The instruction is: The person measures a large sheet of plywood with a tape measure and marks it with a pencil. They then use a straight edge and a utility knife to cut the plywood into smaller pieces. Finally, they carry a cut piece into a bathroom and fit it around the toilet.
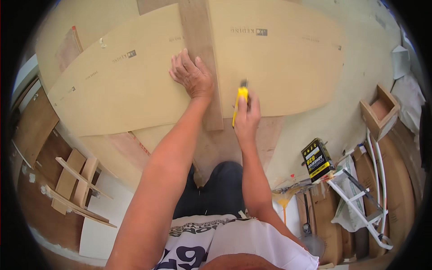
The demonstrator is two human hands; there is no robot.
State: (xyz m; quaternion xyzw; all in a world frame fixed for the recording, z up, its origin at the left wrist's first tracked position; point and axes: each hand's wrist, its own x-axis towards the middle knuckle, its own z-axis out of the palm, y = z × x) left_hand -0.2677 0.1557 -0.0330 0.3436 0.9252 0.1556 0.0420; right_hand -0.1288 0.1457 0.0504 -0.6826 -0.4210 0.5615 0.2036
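Note:
A long flat wooden strip point(198, 27) lies across a large tan sheet point(279, 67), running from the far edge toward me. My left hand point(193, 78) presses down on the strip with its fingers extended, partly over its left edge. To the right of the strip, my right hand point(249, 117) is closed around a yellow utility knife point(242, 93). The knife's blade end points away from me, slightly blurred. It appears apart from the strip; whether the blade touches the sheet I cannot tell.
On the right, a black and yellow adhesive can point(317, 158) stands by a white stepladder point(360, 195), with an open wooden box point(380, 110) farther off. Loose wooden pieces point(76, 180) lie at the left. Another thin board point(225, 146) shows under the sheet's near edge.

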